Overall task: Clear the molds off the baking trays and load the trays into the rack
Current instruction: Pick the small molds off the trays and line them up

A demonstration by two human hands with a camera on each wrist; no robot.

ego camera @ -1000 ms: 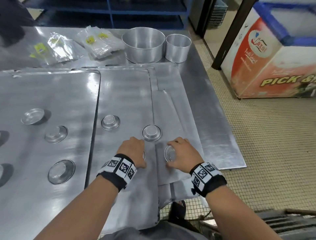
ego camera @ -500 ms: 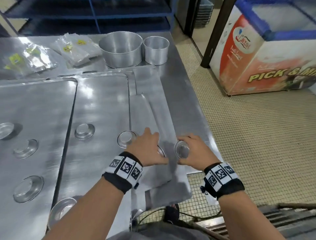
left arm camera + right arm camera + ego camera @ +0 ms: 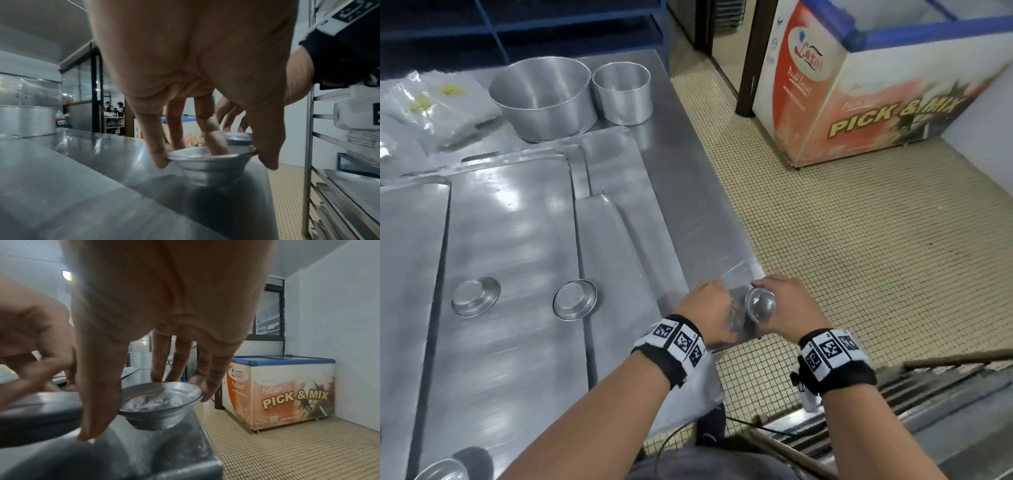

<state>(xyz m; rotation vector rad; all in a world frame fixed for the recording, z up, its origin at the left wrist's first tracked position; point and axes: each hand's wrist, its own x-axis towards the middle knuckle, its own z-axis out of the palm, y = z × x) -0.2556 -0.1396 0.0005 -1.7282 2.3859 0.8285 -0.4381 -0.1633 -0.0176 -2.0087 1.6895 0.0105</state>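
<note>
Small metal molds: five in view, two loose on a tray (image 3: 476,296) (image 3: 575,299), one at the bottom edge (image 3: 443,469), two in hands (image 3: 760,303) (image 3: 209,160). Round pans: two (image 3: 541,97) (image 3: 621,92). One freezer (image 3: 859,96).

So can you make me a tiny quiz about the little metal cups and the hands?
1. True or false: each hand holds a small mold.
2. How many small molds sit free on the baking tray in the middle of the head view? A) two B) five C) none
3. Fill in: the chest freezer reads "PICK & ___".

Key:
1. True: the left hand pinches one mold by its rim, the right hand another mold.
2. A: one mold, a second mold.
3. MIX
</note>
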